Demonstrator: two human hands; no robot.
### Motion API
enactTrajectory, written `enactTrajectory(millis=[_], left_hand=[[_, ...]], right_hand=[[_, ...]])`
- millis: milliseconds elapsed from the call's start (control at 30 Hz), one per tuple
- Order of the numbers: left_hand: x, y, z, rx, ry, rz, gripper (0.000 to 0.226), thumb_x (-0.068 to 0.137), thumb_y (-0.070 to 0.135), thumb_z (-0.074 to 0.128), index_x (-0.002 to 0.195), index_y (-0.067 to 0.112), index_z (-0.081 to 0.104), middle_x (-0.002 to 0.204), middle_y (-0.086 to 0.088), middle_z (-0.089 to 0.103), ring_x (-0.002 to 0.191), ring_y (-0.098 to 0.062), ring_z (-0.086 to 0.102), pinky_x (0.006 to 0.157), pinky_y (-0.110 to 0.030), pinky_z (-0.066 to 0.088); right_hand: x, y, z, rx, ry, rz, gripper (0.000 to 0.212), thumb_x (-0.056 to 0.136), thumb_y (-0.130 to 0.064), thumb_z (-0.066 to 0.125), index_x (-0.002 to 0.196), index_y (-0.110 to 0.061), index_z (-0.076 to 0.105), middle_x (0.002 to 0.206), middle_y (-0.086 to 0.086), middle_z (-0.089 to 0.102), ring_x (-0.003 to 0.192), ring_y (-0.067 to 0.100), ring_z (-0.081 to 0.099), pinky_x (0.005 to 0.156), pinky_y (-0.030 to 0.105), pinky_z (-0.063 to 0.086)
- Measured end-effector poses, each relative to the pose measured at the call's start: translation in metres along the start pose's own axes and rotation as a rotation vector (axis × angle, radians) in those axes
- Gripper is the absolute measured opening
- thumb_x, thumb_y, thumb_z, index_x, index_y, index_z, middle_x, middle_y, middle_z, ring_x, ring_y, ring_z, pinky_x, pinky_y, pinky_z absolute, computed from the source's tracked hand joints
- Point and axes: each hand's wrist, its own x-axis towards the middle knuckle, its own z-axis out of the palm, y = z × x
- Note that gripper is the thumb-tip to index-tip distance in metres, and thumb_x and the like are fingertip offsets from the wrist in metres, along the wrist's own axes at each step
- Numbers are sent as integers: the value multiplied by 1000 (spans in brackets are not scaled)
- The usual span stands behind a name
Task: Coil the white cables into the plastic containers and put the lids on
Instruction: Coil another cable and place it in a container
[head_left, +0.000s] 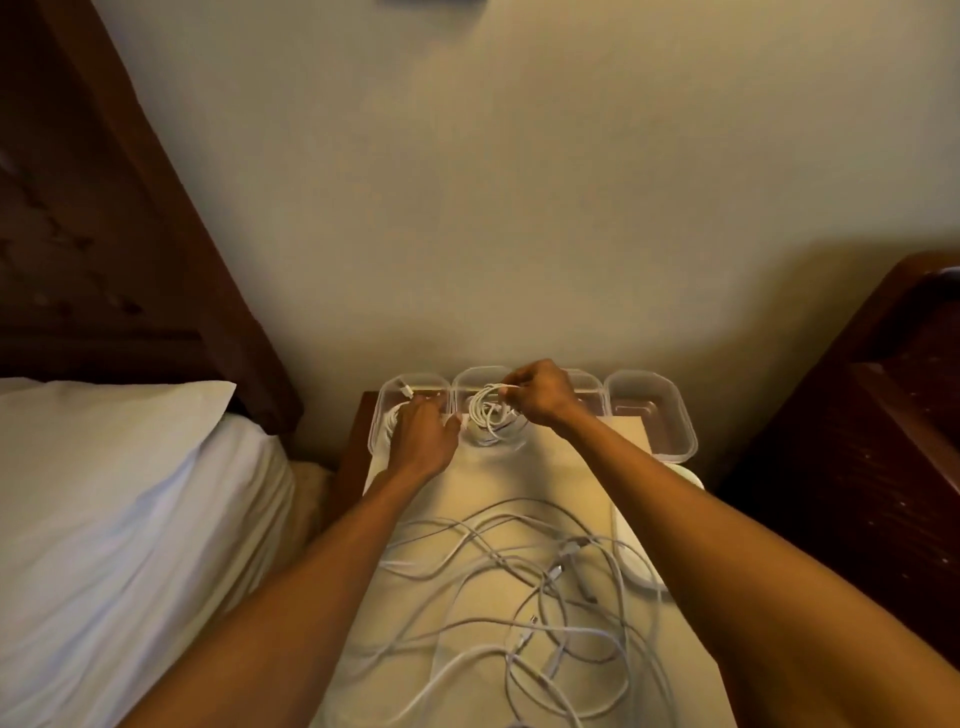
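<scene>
Several clear plastic containers stand in a row at the far edge of a small cloth-covered table (519, 467). The leftmost container (410, 384) holds a coiled white cable. The second container (478, 375) holds a white cable coil (491, 415). My right hand (537, 392) pinches the end of that coil above the second container. My left hand (423, 436) rests over the gap between the first two containers, its fingers at the coil's connector; whether they grip it is unclear. The rightmost container (652, 410) looks empty. Loose white cables (519, 582) lie tangled on the near part of the table.
Translucent lids (641, 561) lie stacked at the table's right edge. A bed with a white pillow (114, 467) and dark wooden headboard (104, 208) is on the left. Dark wooden furniture (883, 415) stands to the right. A plain wall is directly behind the containers.
</scene>
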Motion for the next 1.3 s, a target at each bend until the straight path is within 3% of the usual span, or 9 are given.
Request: enactTrajectory(millis=[100, 233, 433, 667, 800, 900, 1000, 1100, 1300], left_hand=[[-2, -4, 5, -25, 12, 21, 25, 92, 22, 58, 109, 9, 72, 96, -14, 72, 93, -33, 65, 78, -42, 54], [-5, -9, 8, -81, 21, 36, 37, 96, 25, 58, 130, 14, 65, 116, -10, 71, 108, -27, 64, 90, -43, 55], [-5, -13, 11, -78, 30, 48, 39, 98, 27, 57, 134, 16, 62, 123, -9, 67, 114, -28, 61, 92, -45, 54], [-2, -19, 18, -82, 45, 43, 40, 98, 28, 56, 136, 16, 60, 123, -9, 66, 116, -29, 58, 94, -46, 52], [-1, -20, 19, -86, 54, 55, 40, 98, 28, 58, 135, 14, 60, 121, -10, 67, 113, -28, 60, 93, -44, 53], [0, -20, 17, -87, 55, 76, 39, 98, 27, 58, 134, 12, 61, 119, -11, 69, 111, -28, 62, 92, -42, 53], [-2, -19, 18, -85, 59, 57, 40, 98, 29, 57, 135, 12, 61, 122, -11, 68, 113, -28, 61, 93, -42, 53], [-3, -19, 18, -81, 57, 47, 41, 99, 31, 56, 136, 14, 59, 126, -11, 66, 117, -29, 59, 95, -45, 52], [-5, -17, 19, -86, 63, 51, 41, 99, 30, 55, 137, 14, 58, 127, -10, 65, 118, -29, 58, 94, -48, 52]], right_hand=[[11, -2, 12, -86, -73, -41, 24, 88, -16, 71, 108, -4, 74, 103, 11, 73, 94, 23, 68, 90, 38, 54], [19, 1, 30, -226, -81, -63, 23, 89, -15, 70, 110, -6, 73, 107, 12, 72, 95, 25, 66, 88, 36, 54], [28, 1, 25, -473, -76, -123, 21, 89, -22, 69, 108, -18, 76, 105, 8, 73, 92, 27, 66, 84, 38, 55], [49, -3, 11, -391, -68, -120, 31, 74, -28, 84, 100, -12, 77, 101, 9, 73, 89, 24, 67, 81, 33, 54], [47, -6, 3, -213, -35, -150, 41, 86, -44, 69, 92, -4, 75, 85, 11, 71, 76, 22, 63, 72, 33, 50], [30, -7, -10, -162, -180, -162, 53, 81, -52, 70, 115, -11, 69, 111, 5, 67, 99, 21, 62, 80, 31, 50], [20, -1, -16, -352, -303, -182, 59, 74, -39, 81, 125, -15, 64, 123, 4, 63, 109, 22, 59, 87, 29, 48], [22, 8, -8, -422, -227, -211, 52, 78, -18, 81, 126, -9, 64, 125, 9, 65, 109, 25, 61, 86, 25, 43], [26, 15, 15, -629, -196, -352, 38, 85, -8, 72, 122, -6, 67, 119, 17, 65, 104, 34, 62, 91, 37, 51]])
